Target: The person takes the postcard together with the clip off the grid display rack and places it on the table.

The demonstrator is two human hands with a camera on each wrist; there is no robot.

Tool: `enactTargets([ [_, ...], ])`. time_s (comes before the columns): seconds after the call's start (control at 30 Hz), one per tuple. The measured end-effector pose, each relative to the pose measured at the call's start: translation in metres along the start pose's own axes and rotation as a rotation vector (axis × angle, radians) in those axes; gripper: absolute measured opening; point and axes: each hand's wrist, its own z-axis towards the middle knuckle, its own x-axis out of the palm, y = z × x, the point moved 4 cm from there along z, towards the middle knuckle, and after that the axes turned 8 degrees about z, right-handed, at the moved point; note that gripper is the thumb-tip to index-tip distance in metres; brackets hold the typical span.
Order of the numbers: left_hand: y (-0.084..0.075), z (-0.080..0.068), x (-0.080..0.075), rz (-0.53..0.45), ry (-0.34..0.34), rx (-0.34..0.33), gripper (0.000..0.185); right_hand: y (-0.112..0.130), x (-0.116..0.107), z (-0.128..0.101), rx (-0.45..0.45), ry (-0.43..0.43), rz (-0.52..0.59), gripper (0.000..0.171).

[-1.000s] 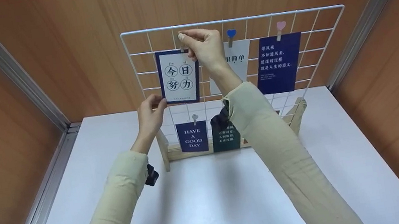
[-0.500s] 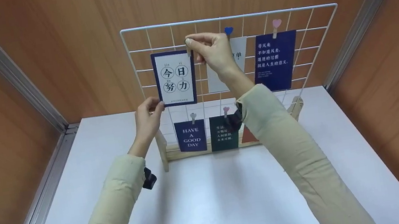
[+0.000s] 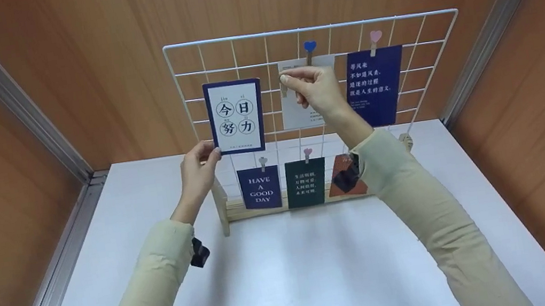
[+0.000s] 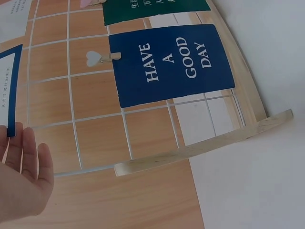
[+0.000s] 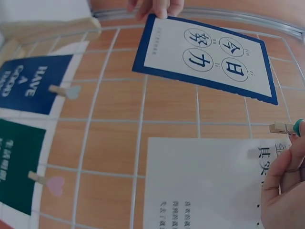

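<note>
My left hand (image 3: 198,177) pinches a blue-bordered white card (image 3: 236,118) at its lower left corner, in front of the left part of a white wire grid (image 3: 393,18). In the right wrist view the card's face shows large circled characters. Between the thumb and fingers of my right hand (image 3: 319,89) is a small wooden clothespin (image 5: 282,128) with a green end. That hand is right of the card and overlaps a white card (image 3: 297,114) hanging from a blue heart clothespin (image 3: 310,47).
A navy card (image 3: 376,86) hangs by a pink heart clothespin (image 3: 375,37) at upper right. Along the lower grid hang a blue card (image 3: 260,188), a green card (image 3: 307,183) and an orange card (image 3: 337,187). The grid stands in a wooden base (image 3: 238,212) on a white table (image 3: 270,283).
My right hand has drawn the clothespin off the bordered card's top and moved right and down. The left hand has brought the card slightly down and left, away from the grid's upper wire.
</note>
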Motion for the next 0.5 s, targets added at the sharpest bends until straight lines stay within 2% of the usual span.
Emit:
enactTargets([
  [0.23,0.008,-0.008,-0.001,-0.001,0.005,0.019,0.017,-0.010,-0.019,-0.012,-0.001,0.007,0.000,0.020],
  [0.5,0.014,-0.017,-0.001,-0.026,0.011,0.000,0.018,-0.021,-0.038,-0.025,0.075,-0.014,-0.021,0.020],
])
